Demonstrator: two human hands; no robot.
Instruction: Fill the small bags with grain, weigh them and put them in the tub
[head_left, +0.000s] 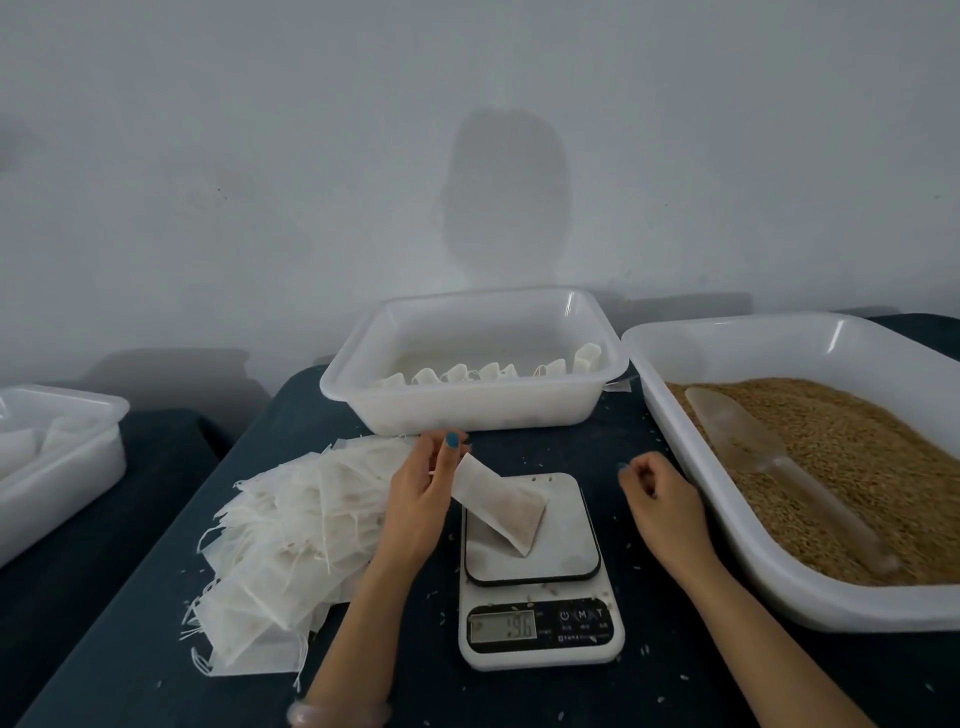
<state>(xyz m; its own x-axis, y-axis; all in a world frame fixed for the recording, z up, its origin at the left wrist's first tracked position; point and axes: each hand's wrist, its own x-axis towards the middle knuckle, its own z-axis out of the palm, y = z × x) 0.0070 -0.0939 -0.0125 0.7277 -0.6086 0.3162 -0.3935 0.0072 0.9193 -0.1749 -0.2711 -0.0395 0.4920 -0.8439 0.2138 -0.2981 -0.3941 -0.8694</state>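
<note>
A small white bag (501, 504) partly filled with grain lies tilted on the platform of a white digital scale (535, 571), whose display is lit. My left hand (423, 488) pinches the bag's upper end. My right hand (657, 493) hovers right of the scale, fingers loosely curled, holding nothing. A white tub (467, 405) behind the scale holds a row of filled bags. A large white tray (769, 587) at right holds brown grain (857, 457) with a clear scoop (769, 457) lying in it.
A pile of empty white drawstring bags (280, 530) lies left of the scale on the dark table (130, 649). Loose grains are scattered around the scale. Another white tub (67, 467) stands at far left. A pale wall rises behind.
</note>
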